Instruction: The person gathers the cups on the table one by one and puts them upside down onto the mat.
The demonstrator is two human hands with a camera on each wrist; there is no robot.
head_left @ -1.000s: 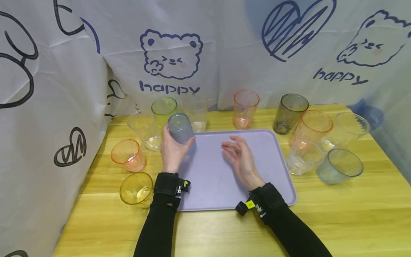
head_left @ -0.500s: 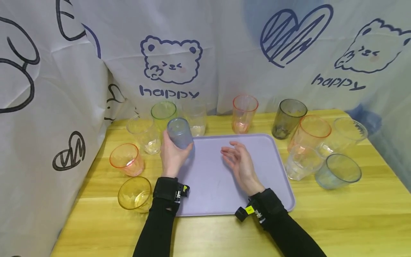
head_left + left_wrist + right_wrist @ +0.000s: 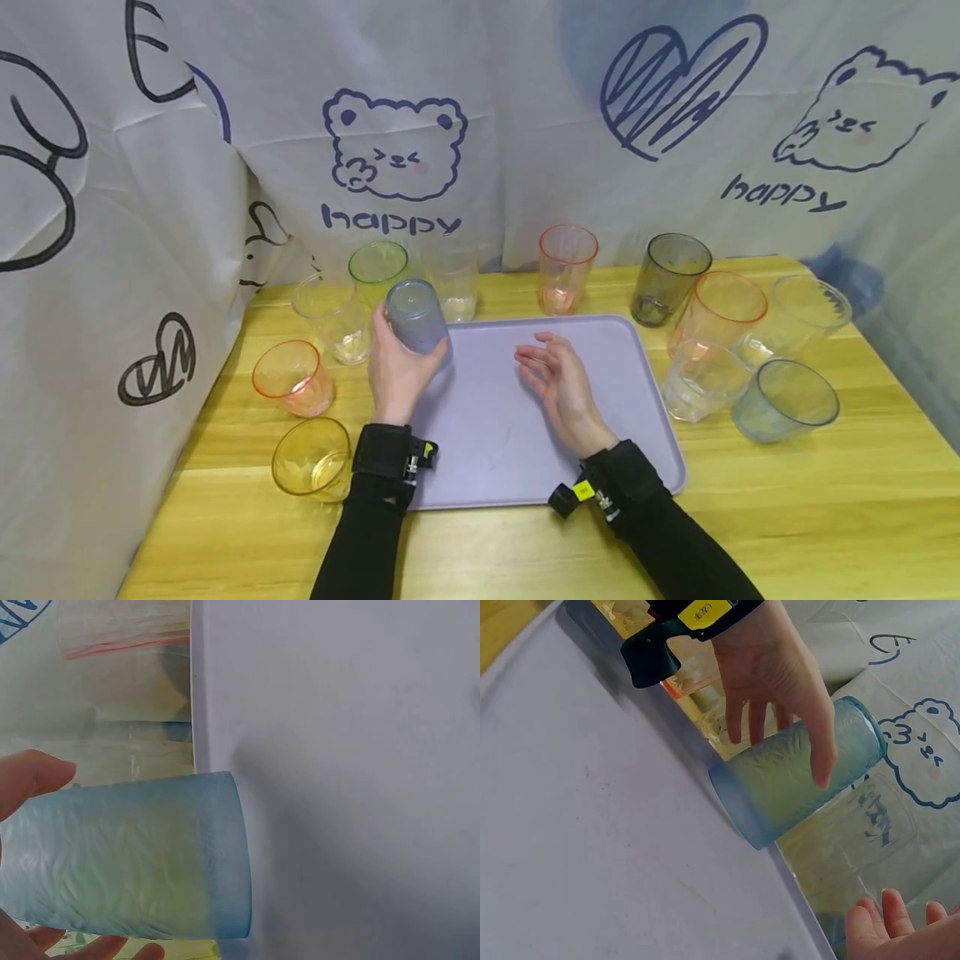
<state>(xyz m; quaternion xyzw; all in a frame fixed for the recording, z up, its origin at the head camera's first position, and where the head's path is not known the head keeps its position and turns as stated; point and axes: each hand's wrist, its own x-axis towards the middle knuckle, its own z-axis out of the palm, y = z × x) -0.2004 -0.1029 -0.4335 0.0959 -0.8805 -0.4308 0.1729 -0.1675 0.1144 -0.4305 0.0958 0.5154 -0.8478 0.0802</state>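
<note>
Little has moved since the earlier frame: the whole head view has slid a touch lower, while both hands and the held cup keep nearly the same places against the tray. Behind everything hangs a pale cloth (image 3: 517,142) drawn with bears and a heart. Before it lies the wood-grained counter (image 3: 480,554), and on that the lilac tray (image 3: 487,433). Over the tray's right part the person's right hand (image 3: 562,387) hovers, fingers loosely bent, grasping nothing. Their left hand (image 3: 396,375) is wrapped round a blue cup (image 3: 417,321), thumb on one side and fingers on the other, at the tray's far left corner.

Glasses flank the tray: a green glass (image 3: 377,271) and clear glass (image 3: 333,317) just behind and left of the held cup, an orange glass (image 3: 295,382) and amber glass (image 3: 313,462) nearer the person, others along the back and right.

The cup looks mouth-down, its smooth-banded end toward the tray; whether that end touches the surface cannot be told for certain. Should it come down on the raised tray edge, it could tip. A leftward swing might knock the green or clear glass, and a loosened thumb could let the slick wall slip.
</note>
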